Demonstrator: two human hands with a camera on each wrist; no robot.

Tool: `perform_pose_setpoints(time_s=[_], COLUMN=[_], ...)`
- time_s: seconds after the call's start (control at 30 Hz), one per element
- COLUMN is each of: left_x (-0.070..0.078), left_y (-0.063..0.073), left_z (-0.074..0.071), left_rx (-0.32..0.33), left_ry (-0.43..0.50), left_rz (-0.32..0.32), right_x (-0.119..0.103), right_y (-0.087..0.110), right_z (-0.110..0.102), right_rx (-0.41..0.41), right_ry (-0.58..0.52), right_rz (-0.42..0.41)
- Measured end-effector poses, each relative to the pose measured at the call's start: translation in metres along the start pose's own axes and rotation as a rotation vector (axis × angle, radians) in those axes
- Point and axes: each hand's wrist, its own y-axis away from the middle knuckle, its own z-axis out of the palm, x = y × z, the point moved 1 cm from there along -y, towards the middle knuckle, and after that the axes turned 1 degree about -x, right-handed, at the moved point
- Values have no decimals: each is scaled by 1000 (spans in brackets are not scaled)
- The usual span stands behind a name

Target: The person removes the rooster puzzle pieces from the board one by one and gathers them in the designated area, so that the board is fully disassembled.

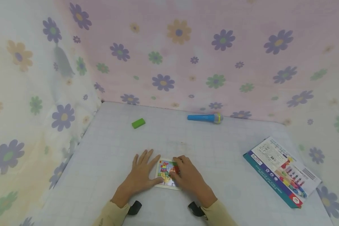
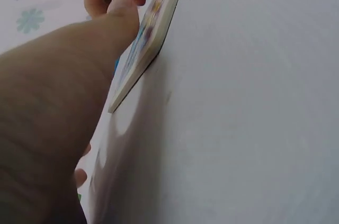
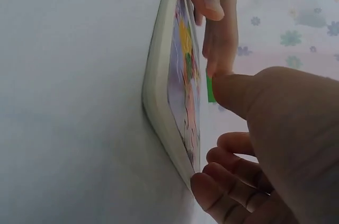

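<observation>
One puzzle [image 1: 166, 170] lies on the surface [image 1: 101, 150] between left hand [image 1: 139, 175], fingers spread, and right hand [image 1: 190, 175], fingers bent, grip unclear. From it: one green block [image 1: 138, 123], eleven o'clock; one microphone [image 1: 202, 118], one o'clock; one box [image 1: 281, 172], three.

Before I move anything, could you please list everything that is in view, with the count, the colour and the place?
puzzle: one, many-coloured with pale frame, near middle of the table
block: one, green, far left part of the table
toy microphone: one, blue with grey head, near the back edge
box: one, mostly white and teal, right side
table: one, whitish, under these things
flowered cloth: count unclear, pink and white, behind and beside the table
black wrist pieces: two, at the cuffs
sleeves: two, beige, bottom edge
left hand: one, bare, puzzle's left
right hand: one, bare, puzzle's right
</observation>
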Motion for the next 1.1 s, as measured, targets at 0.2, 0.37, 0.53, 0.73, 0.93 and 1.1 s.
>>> perform_pose_setpoints(time_s=[0.2,0.37,0.53,0.73,0.93,1.1], left_x=[8,8,8,11,12,11], left_y=[0,3,0,-4,-5,-3], left_z=[-4,-5,-2,2,-2,-1], left_rx=[-91,-97,-72,-64,-50,-38], left_ry=[-17,-18,-5,15,16,0], left_rz=[110,107,98,113,109,107], right_x=[-6,-12,-13,-12,-16,-23], right_y=[-6,-13,-20,-25,-30,-30], right_z=[6,7,8,7,3,0], right_rx=[-1,-18,-29,-60,-88,-148], right_ry=[10,-1,-29,-77,-108,-85], right_rz=[-53,-112,-101,-16,45,60])
